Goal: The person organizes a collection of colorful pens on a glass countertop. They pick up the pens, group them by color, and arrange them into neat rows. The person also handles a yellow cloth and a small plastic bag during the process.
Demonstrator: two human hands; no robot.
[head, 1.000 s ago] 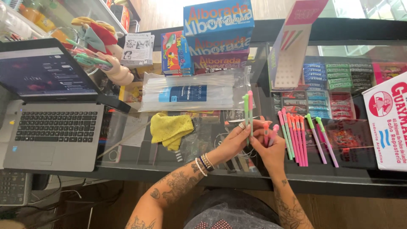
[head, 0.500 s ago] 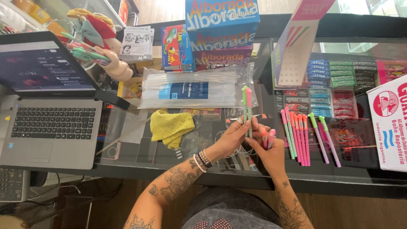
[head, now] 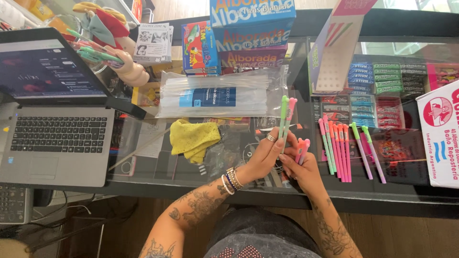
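My left hand [head: 262, 157] holds two thin pens upright, one green and one pink [head: 286, 114], their caps pointing away from me. My right hand [head: 302, 168] sits against the left one and grips a small bunch of pink and orange pens [head: 301, 149]. Both hands hover over the glass counter [head: 239, 184] near its front edge. A row of pink and green pens [head: 340, 149] lies flat on the glass just right of my right hand.
An open laptop [head: 55, 134] stands at the left. A yellow cloth [head: 193, 138] and a clear bag of sticks [head: 215, 95] lie ahead of my hands. Coloured boxes [head: 251, 33], a tilted display box [head: 332, 52] and a white carton [head: 440, 134] stand behind and right.
My left hand has raised the green and pink pens slightly and moved right; the right hand stays close beside it with its bunch. The camera view has shifted a little.
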